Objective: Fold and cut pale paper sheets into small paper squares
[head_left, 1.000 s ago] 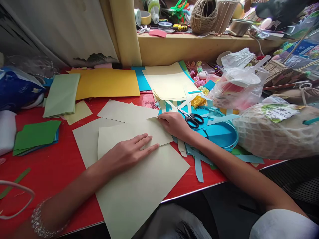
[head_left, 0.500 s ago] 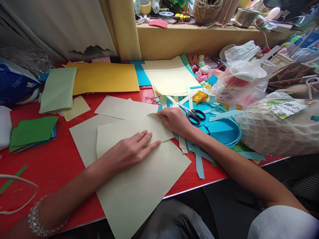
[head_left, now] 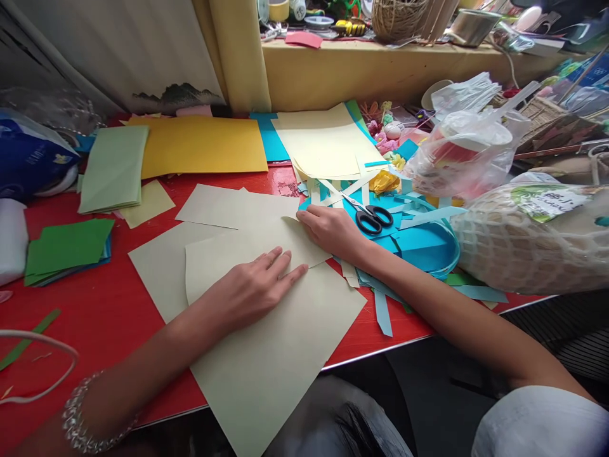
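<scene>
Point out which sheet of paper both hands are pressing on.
The pale folded sheet nearest the table's front edge: left hand lies flat on it, right hand pinches its corner. The other sheets lie untouched.

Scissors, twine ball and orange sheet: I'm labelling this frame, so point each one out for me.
scissors (head_left: 375,219): head view, on the black handle loops.
twine ball (head_left: 397,18): head view, on its wound side, on the ledge.
orange sheet (head_left: 204,146): head view, on its bare middle.

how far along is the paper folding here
Early on. Done: the pale sheet has its top part folded over. In hand: left hand lies flat on the flap, right hand pinches its far corner. Left: the crease isn't pressed flat yet; scissors lie unused.
</scene>
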Action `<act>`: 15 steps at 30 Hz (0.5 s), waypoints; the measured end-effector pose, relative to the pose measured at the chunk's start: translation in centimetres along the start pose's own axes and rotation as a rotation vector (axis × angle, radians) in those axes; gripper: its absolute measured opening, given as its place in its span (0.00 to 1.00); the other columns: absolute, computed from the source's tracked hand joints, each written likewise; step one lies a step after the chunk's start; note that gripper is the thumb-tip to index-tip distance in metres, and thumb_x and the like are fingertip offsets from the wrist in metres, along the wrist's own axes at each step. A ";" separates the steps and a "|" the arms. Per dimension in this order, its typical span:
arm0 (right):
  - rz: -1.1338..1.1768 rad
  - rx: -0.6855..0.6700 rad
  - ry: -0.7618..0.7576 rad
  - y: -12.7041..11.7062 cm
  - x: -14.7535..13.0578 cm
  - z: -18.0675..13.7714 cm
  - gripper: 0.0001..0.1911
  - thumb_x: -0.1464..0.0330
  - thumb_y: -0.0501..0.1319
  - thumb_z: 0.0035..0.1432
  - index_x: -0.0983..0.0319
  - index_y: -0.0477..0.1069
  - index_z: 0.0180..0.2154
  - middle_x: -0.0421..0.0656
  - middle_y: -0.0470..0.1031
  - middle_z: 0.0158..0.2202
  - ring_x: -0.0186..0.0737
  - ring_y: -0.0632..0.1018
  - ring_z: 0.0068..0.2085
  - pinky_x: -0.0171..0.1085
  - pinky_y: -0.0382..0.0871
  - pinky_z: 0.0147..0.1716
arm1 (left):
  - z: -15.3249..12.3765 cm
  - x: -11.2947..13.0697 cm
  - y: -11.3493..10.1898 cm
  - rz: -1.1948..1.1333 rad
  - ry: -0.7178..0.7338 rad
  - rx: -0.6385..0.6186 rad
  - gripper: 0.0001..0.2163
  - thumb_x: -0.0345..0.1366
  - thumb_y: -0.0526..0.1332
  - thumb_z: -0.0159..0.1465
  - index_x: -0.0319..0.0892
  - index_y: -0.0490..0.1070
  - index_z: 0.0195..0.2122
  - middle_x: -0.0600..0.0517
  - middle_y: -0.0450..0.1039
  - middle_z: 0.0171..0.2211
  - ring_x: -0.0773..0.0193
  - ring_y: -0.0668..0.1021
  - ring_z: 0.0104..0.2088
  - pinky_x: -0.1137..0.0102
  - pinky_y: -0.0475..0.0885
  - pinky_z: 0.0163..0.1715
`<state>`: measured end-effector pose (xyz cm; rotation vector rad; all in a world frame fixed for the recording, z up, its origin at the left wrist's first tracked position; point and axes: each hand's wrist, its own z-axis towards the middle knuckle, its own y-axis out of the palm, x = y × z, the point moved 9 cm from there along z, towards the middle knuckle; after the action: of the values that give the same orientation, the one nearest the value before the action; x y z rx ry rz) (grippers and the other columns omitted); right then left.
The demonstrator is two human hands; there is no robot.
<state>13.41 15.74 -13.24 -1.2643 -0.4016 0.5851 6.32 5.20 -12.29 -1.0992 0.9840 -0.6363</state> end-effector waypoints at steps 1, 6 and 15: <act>0.014 -0.002 0.021 -0.1 0.2 0.1 0.19 0.70 0.44 0.67 0.66 0.73 0.38 0.47 0.73 0.31 0.35 0.68 0.29 0.36 0.50 0.25 | 0.0 0.0 -0.1 0.000 -0.001 0.000 0.20 0.21 0.47 0.65 0.39 0.65 0.56 0.40 0.73 0.48 0.54 0.76 0.49 0.71 0.76 0.33; 0.063 0.133 0.160 -4.3 1.2 -0.5 0.17 0.64 0.51 0.65 0.67 0.70 0.49 0.49 0.75 0.39 0.38 0.72 0.33 0.36 0.56 0.25 | 0.0 -0.1 -0.2 0.019 0.010 0.010 0.21 0.20 0.47 0.64 0.39 0.65 0.55 0.41 0.74 0.47 0.55 0.76 0.49 0.73 0.75 0.29; -0.025 0.024 -0.243 -5.0 -6.4 -8.6 0.16 0.66 0.50 0.67 0.65 0.72 0.47 0.45 0.70 0.28 0.39 0.69 0.32 0.38 0.59 0.31 | -0.1 -0.1 -0.2 0.024 -0.001 0.038 0.19 0.23 0.48 0.65 0.39 0.65 0.55 0.41 0.73 0.48 0.55 0.76 0.50 0.74 0.74 0.28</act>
<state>14.35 4.28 -10.43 -1.1673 -0.6103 0.7230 6.14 5.19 -12.06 -1.0525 0.9792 -0.6333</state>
